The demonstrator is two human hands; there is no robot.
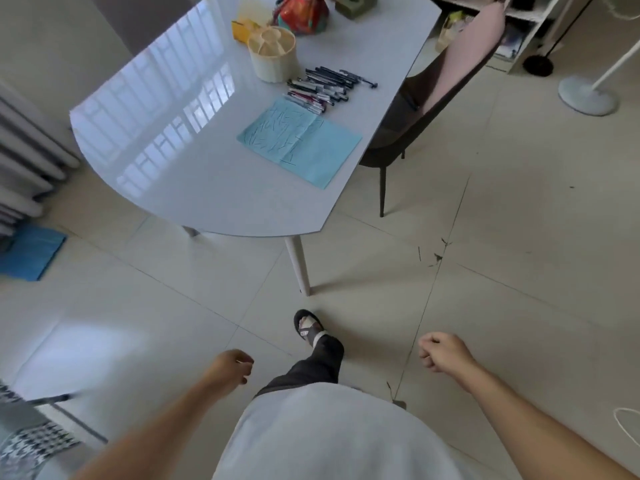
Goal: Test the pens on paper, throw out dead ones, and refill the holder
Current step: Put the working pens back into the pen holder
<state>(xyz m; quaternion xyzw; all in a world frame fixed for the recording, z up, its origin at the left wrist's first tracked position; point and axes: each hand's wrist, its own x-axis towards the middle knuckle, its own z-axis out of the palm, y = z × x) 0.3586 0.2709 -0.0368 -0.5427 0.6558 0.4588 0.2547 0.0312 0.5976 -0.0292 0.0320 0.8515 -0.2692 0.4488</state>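
Flanking the table point(194, 188), a chair point(446, 84).

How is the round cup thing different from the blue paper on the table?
The holder stands upright and is round; the blue paper lies flat and has straight edges. The holder is cream-coloured; the paper is light blue. The holder's compartments hold no pens; the paper is covered with dark test strokes on its left part. Both sit on the table, next to the row of pens, far from either hand.

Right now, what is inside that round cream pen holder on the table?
The round cream pen holder shows only bare divided compartments; no pens stand in it. Its wall hides the compartments' lower parts.
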